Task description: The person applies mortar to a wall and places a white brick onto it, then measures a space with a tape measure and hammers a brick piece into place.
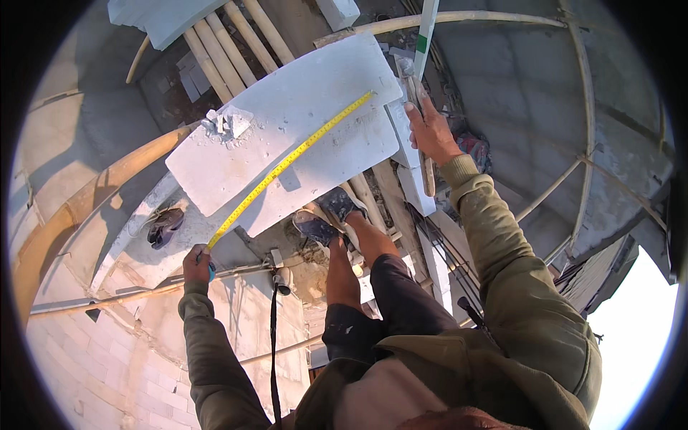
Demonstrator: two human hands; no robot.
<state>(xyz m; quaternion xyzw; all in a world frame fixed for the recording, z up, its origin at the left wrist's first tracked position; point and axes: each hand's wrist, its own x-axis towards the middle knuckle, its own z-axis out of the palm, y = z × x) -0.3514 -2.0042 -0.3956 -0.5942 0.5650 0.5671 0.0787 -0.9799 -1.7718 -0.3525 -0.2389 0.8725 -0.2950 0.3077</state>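
Observation:
My left hand [196,264] is closed around a tape measure, whose blue case [211,271] shows only at its edge. Its yellow blade [287,161] runs slantwise across a large pale block [315,93], and the far tip lies near the block's right end. To the right of that block, my right hand [435,135] is closed on a narrow wooden stick [428,175] with a greyish upper end. Whether that stick is a tool's handle I cannot tell. Broken pale chunks [228,123] lie on the block's left part.
Wooden poles [218,54] lie beyond the block, and a curved pole [93,190] passes on the left. My shoes [315,226] stand on narrow planks just below the block. A dark shoe-like item [165,228] rests at left. A pale straight bar [426,36] rises at top right.

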